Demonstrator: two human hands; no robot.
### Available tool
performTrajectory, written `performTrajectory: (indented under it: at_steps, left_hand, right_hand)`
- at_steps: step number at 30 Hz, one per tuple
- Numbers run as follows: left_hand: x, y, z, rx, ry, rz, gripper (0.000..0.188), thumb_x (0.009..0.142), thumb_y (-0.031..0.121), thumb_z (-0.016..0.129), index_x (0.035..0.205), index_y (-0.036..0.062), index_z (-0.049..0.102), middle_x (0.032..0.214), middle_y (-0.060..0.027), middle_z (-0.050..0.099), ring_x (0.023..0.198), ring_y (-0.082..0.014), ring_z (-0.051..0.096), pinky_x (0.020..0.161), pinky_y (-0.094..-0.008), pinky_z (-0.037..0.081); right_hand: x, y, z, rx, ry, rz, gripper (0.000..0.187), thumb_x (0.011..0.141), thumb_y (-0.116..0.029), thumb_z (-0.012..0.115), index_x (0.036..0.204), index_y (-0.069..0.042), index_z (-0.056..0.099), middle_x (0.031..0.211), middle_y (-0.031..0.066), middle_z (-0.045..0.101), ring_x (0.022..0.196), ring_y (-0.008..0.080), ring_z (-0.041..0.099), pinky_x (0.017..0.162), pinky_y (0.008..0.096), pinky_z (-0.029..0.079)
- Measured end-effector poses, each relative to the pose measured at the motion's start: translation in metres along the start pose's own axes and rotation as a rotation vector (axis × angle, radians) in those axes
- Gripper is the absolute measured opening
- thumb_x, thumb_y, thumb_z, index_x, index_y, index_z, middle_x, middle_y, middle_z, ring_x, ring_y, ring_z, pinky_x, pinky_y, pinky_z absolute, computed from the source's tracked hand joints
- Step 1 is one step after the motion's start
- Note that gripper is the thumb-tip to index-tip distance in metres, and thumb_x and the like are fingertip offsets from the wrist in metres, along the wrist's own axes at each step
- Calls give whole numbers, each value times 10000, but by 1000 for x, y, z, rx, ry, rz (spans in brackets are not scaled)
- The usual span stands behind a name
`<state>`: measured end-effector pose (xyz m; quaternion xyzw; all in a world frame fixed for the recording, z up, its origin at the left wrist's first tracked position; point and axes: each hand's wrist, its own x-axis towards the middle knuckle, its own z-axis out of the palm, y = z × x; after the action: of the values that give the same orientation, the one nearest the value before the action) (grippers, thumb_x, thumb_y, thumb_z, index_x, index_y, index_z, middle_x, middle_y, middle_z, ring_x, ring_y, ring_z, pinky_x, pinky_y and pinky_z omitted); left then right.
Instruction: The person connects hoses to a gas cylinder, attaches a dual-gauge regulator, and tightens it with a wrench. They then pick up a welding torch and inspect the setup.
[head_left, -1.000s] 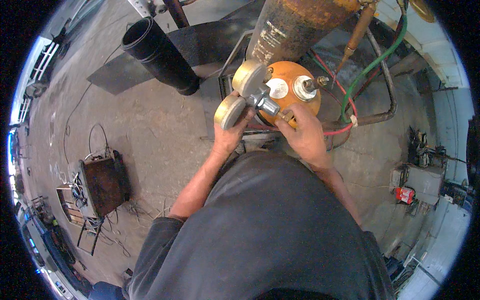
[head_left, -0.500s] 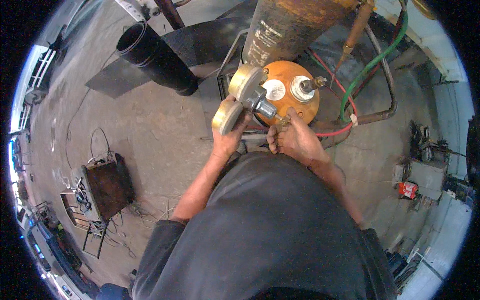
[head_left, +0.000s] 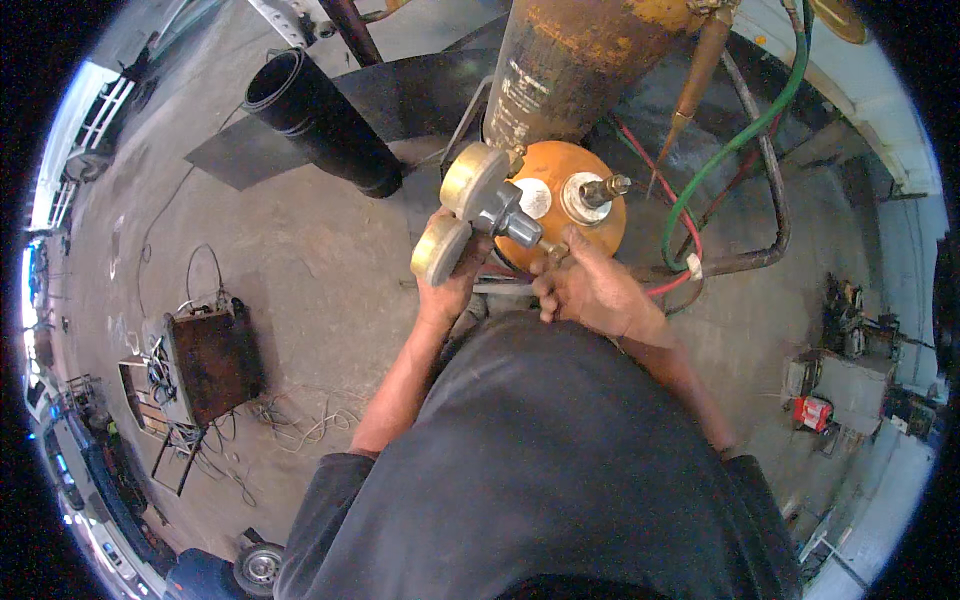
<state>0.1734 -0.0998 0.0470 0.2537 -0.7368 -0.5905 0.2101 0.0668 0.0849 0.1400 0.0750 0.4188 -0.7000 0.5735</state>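
Observation:
A pressure regulator (head_left: 500,215) with a grey metal body and two brass-rimmed gauges is in front of me. My left hand (head_left: 447,290) is closed around it from below, partly hidden behind the lower gauge (head_left: 440,250). At its other end, my right hand (head_left: 605,300) has its thumb and fingers closed on a small brass fitting (head_left: 552,250). Just beyond both hands stands an orange gas cylinder (head_left: 560,160), seen from its top. A brass valve (head_left: 603,190) rises from a white collar there, apart from the regulator.
Behind it stands a taller rusty cylinder (head_left: 570,75). Green hose (head_left: 730,150) and red hose (head_left: 684,235) run at the right beside a bent pipe frame (head_left: 775,180). A torch (head_left: 695,80) hangs above them. Left are a black sheet roll (head_left: 325,120) and a boxy machine (head_left: 215,365) with cables.
The view has shifted slightly, moving the cylinders and hoses a little left in the picture. Both hands keep their hold on the regulator, which sits slightly lower and further left in the picture.

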Motion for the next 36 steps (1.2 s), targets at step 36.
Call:
performTrajectory:
  at_steps: [36]
  left_hand:
    - [50, 42, -1, -242, -135, -92, 447, 896, 421, 679, 1130, 45, 619, 860, 4, 621, 665, -92, 516, 565, -249, 359]
  right_hand:
    - [95, -162, -36, -1745, -448, -253, 484, 793, -331, 698, 1147, -1, 690, 1011, 130, 733, 902, 224, 680, 841, 344, 519]
